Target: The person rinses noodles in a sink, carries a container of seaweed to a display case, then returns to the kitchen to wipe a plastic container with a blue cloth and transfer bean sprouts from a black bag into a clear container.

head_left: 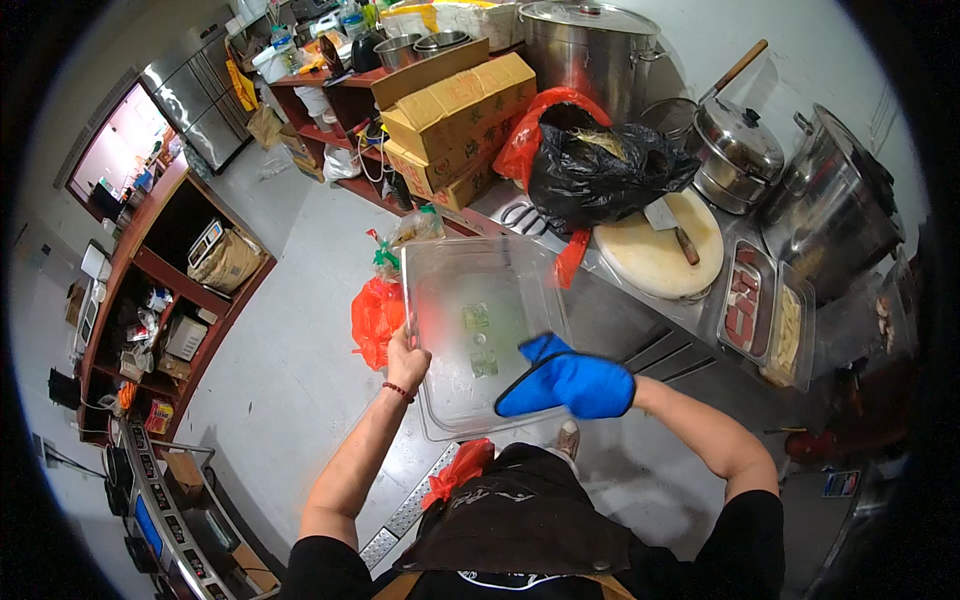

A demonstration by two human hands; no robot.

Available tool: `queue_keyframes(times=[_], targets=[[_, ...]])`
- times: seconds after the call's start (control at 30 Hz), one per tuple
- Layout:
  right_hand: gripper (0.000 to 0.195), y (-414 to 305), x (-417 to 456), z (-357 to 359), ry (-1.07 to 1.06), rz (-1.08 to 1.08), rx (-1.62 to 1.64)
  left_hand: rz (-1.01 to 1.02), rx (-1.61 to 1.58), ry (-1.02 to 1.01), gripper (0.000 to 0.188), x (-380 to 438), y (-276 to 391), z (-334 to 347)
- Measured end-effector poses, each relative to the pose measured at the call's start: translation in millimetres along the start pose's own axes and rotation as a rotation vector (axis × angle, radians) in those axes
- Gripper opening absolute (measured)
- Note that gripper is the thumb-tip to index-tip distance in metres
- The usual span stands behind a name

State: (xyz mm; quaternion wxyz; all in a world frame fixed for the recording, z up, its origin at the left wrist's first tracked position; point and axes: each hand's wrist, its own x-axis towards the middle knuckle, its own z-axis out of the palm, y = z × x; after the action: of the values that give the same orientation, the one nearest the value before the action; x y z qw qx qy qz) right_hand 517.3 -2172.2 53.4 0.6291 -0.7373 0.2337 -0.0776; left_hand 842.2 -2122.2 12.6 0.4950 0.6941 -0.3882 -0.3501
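My left hand [409, 363] grips the left rim of a large clear plastic tub [487, 300], held above the floor in front of me. On my right hand [571, 381] is a blue cloth mitt, which lies over the tub's near right part; its fingers are hidden inside, so I cannot tell how they are bent. Two small greenish patches show on the tub's bottom. An orange-red plastic bag [377, 319] appears just left of the tub, with a green tie at its top.
At the right, a steel counter [577, 255] holds a round cutting board [637, 255] with a cleaver [672, 229], a black plastic bag [600, 172], a steel tray of meat [742, 307] and large pots. Cardboard boxes [465, 112] stand beyond. Wooden shelving [217, 300] runs along the left.
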Motion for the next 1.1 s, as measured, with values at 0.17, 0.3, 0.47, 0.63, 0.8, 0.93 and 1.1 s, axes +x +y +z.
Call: queue_keyframes(times=[0.17,0.3,0.47,0.63,0.8,0.93,1.1], targets=[[0.024,20.2,68.0,35.3,-0.024,-0.304,-0.570,0.076,0.047,-0.025,0.057,-3.7,-14.2,15.5],[0.030,86.0,123.5,92.2,0.310,-0.298,-0.625,0.051,-0.171,-0.154,0.062,-21.6,28.2,58.4],[0.032,2.2,136.0,29.4,0.169,0.073,-1.253,0.128,-0.036,-0.182,0.068,-39.6,32.2,48.4],[0.021,52.5,101.6,-10.2,0.858,-0.105,-1.206,0.177,-0.045,-0.099,0.065,-40.9,47.8,54.3],[0.021,107.4,96.6,-36.1,1.148,0.059,-0.692,0.529,0.167,-0.155,0.072,-44.5,75.1,81.7],[0.020,81.8,94.5,-45.7,0.943,0.415,-0.906,0.533,0.183,-0.196,0.068,-52.6,94.8,86.8],[0.017,58.5,87.5,-13.9,0.485,0.767,-0.767,0.546,0.212,-0.195,0.067,-45.4,84.4,88.4]])
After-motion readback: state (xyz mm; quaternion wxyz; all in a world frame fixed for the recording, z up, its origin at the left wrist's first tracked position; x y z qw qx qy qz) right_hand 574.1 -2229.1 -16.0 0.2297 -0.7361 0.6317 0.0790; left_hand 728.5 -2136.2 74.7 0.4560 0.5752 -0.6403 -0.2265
